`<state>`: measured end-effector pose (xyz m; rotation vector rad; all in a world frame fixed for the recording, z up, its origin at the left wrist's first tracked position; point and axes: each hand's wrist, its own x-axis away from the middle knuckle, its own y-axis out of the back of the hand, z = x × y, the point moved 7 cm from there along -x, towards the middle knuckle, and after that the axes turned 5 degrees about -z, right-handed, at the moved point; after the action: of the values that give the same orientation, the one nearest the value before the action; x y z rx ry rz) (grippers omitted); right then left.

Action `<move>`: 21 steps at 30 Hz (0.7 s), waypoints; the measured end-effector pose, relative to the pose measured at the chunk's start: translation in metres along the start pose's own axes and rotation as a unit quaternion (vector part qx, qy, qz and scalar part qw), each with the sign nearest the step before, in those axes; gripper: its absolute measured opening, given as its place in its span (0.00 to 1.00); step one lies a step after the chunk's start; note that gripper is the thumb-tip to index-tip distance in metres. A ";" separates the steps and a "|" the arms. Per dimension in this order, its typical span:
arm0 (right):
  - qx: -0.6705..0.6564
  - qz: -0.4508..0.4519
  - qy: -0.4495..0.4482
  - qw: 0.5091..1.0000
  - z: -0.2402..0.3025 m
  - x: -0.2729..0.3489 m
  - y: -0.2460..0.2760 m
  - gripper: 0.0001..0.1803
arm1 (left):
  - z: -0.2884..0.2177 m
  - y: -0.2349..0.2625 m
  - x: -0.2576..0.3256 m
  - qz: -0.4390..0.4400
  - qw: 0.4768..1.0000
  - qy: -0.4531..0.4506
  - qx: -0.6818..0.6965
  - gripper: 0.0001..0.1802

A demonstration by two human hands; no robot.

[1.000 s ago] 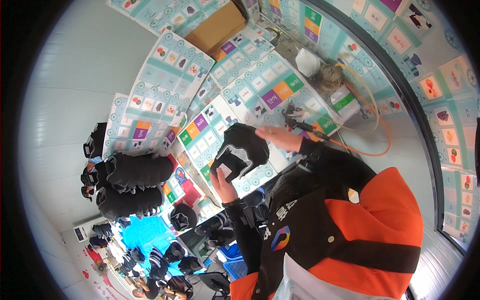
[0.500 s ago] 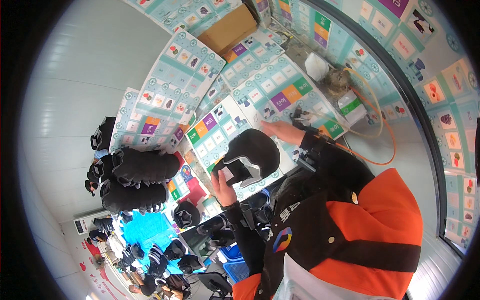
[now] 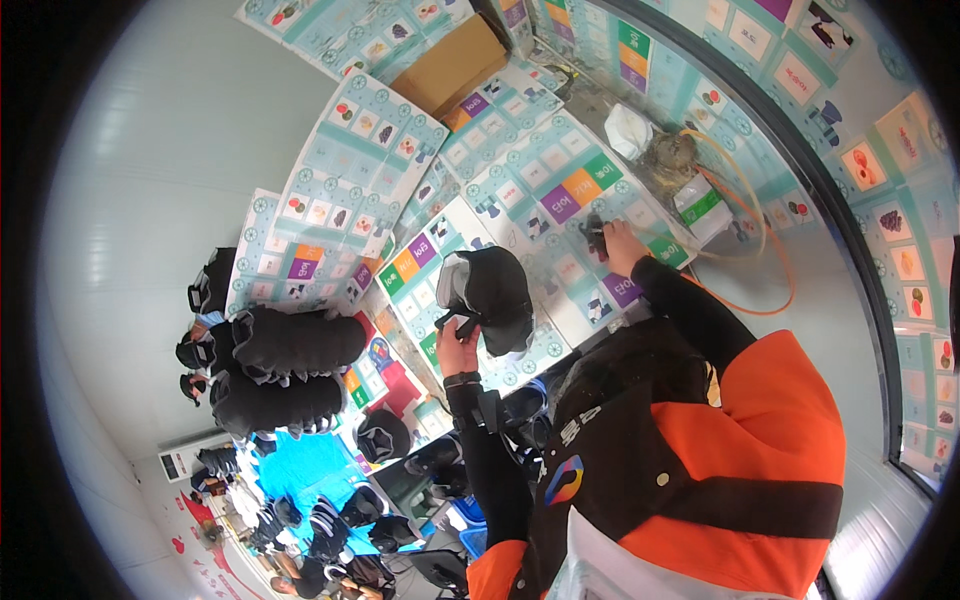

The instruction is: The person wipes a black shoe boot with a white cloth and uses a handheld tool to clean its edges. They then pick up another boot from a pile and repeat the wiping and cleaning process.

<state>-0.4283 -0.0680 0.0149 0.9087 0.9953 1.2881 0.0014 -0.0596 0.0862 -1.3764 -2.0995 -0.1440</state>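
A black cap (image 3: 497, 300) with a grey lining is tilted on its side over the patterned table (image 3: 520, 372). My left hand (image 3: 457, 350) pinches it at its lower left edge, next to a dark strap-like part. Farther right, my right hand (image 3: 624, 247) is on a small dark hand tool (image 3: 596, 238) lying on the table sheet, with its fingers curled at the tool's near end. The tool's exact kind is hard to make out, and the palm hides part of it.
Stacks of black caps (image 3: 300, 345) stand at the left, and a single black cap (image 3: 382, 436) sits near the table edge. A cardboard box (image 3: 450, 68) is at the back. Yellow and orange hoses (image 3: 765, 225) loop at the right, by a white-and-green box (image 3: 703, 207).
My right hand has left the cap and moved right to the dark tool. The cap has turned in my left hand, its opening now facing up and left.
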 end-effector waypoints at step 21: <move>-0.454 0.133 0.111 0.874 0.107 -0.012 0.142 0.12 | 0.019 -0.010 -0.051 -0.003 0.999 0.012 -0.048 0.17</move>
<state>-0.3741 -0.0681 0.1846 0.1559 0.3210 1.8771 -0.0018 -0.0971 0.0456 -1.4167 -2.1000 -0.2648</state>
